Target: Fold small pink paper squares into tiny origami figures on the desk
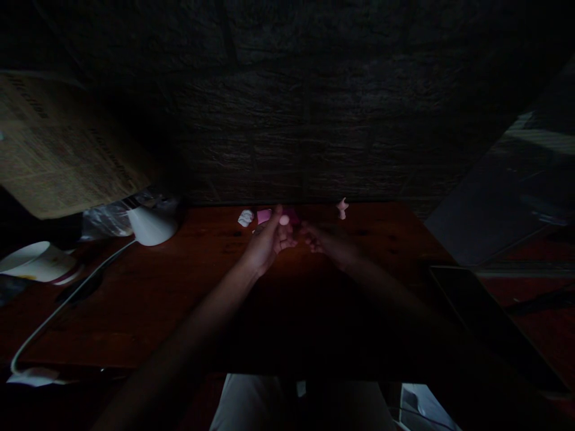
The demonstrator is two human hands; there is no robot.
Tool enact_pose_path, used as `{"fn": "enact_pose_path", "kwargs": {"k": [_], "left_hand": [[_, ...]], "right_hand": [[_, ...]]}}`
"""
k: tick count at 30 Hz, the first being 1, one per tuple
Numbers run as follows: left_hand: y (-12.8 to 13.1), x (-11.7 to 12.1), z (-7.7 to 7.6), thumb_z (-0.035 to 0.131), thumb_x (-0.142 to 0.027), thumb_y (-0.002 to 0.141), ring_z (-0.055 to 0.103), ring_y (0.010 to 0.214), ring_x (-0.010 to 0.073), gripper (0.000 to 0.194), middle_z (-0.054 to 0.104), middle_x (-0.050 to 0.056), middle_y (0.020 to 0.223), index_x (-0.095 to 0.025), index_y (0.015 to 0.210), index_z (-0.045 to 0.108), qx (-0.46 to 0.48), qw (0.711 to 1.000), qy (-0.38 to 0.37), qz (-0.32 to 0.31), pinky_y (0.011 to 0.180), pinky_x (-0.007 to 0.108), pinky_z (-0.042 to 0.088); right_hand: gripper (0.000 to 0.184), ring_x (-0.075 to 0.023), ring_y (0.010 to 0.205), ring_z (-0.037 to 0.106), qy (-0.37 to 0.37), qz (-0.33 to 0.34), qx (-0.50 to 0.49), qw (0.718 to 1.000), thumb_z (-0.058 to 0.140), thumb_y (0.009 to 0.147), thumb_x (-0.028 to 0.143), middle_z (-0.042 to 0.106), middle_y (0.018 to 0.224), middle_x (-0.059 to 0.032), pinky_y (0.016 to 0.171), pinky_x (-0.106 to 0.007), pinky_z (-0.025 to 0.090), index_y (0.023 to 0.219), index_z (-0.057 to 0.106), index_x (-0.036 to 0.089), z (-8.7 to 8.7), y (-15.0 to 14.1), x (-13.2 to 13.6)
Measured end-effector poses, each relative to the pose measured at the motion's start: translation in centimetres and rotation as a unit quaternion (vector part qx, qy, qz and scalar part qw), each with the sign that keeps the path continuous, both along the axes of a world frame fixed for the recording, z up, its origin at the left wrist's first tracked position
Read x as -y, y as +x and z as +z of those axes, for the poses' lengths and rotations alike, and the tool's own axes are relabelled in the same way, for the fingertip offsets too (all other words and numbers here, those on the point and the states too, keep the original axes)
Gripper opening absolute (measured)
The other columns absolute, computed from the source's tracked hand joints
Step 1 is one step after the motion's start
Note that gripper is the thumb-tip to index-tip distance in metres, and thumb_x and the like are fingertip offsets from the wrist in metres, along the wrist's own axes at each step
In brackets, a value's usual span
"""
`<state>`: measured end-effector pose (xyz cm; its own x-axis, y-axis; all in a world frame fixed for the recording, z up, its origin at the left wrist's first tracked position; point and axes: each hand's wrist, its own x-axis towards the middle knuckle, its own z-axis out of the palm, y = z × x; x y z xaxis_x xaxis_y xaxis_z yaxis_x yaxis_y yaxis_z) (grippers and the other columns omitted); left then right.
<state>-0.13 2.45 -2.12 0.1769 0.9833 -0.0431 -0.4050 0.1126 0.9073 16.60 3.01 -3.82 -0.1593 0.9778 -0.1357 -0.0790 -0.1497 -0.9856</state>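
Note:
The picture is dim. My left hand (270,239) holds a small pale pink ball (284,220), which looks like modelling clay, by the thumb and fingers above the wooden table. My right hand (327,242) is just to the right, apart from the ball, its fingers loosely bent and nothing visible in them. Behind my left hand lie a pink square piece (263,216) and a dark magenta piece (291,214), both partly covered by the hand. A crumpled white lump (245,218) rests left of them. Further right, a small pink figure with pointed tips (342,208) stands near the wall.
A white lamp-like cone (153,226) with a pale cable (67,302) stands at the left, beside clear plastic (105,220) and a white paper cup (40,262) on its side. Brown printed paper (67,149) hangs above. A dark flat panel (489,323) is at the right.

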Motion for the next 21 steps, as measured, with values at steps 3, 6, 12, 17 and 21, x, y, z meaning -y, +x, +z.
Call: {"fn": "enact_pose_path", "kwargs": {"k": [3, 6, 12, 17, 21], "left_hand": [[0.0, 0.1, 0.1, 0.085, -0.046, 0.081, 0.068, 0.061, 0.0107, 0.032, 0.075, 0.002, 0.073, -0.017, 0.077, 0.071, 0.001, 1.0, -0.013, -0.019, 0.059, 0.021, 0.055], [-0.2, 0.3, 0.1, 0.091, -0.025, 0.073, 0.075, 0.079, 0.0131, 0.025, 0.081, 0.006, 0.094, -0.017, 0.092, 0.078, -0.001, 0.999, -0.001, -0.05, 0.068, 0.02, 0.058], [-0.3, 0.3, -0.6, 0.092, -0.026, 0.072, 0.073, 0.077, 0.013, 0.026, 0.079, 0.003, 0.089, -0.018, 0.093, 0.08, -0.042, 0.996, 0.052, -0.062, 0.071, 0.023, 0.057], [0.3, 0.5, -1.1, 0.096, -0.027, 0.064, 0.07, 0.071, 0.0142, 0.029, 0.076, 0.001, 0.077, -0.018, 0.079, 0.073, -0.099, 0.981, 0.168, 0.011, 0.07, 0.028, 0.056], [0.3, 0.6, -1.2, 0.094, -0.024, 0.066, 0.061, 0.059, 0.0112, 0.027, 0.068, -0.003, 0.063, -0.02, 0.079, 0.071, -0.174, 0.951, 0.243, 0.078, 0.06, 0.024, 0.049]], "right_hand": [[0.033, -0.0116, 0.059, 0.054, 0.03, -0.001, -0.002, 1.0, 0.078, 0.083, 0.054, 0.066, 0.068, -0.0004, 0.058, -0.028, 0.044, 0.073, 0.076, 0.023, 0.1, 0.1, 0.0], [0.037, -0.0116, 0.062, 0.055, 0.086, -0.006, -0.031, 0.996, 0.081, 0.077, 0.06, 0.069, 0.074, -0.0003, 0.059, -0.028, 0.045, 0.079, 0.076, 0.023, 0.4, 0.2, 0.0], [0.037, -0.0129, 0.069, 0.06, 0.158, 0.026, -0.07, 0.985, 0.083, 0.077, 0.058, 0.073, 0.081, -0.0008, 0.061, -0.027, 0.046, 0.092, 0.081, 0.025, 1.0, 0.1, 0.4], [0.035, -0.0138, 0.069, 0.063, 0.098, 0.063, -0.088, 0.989, 0.085, 0.076, 0.056, 0.073, 0.078, -0.0009, 0.064, -0.028, 0.049, 0.091, 0.08, 0.025, 0.7, 0.1, 0.5], [0.04, -0.015, 0.071, 0.065, 0.028, 0.077, -0.106, 0.991, 0.088, 0.07, 0.06, 0.074, 0.077, -0.0029, 0.067, -0.028, 0.051, 0.082, 0.08, 0.024, 0.6, 0.1, 0.4]]}}
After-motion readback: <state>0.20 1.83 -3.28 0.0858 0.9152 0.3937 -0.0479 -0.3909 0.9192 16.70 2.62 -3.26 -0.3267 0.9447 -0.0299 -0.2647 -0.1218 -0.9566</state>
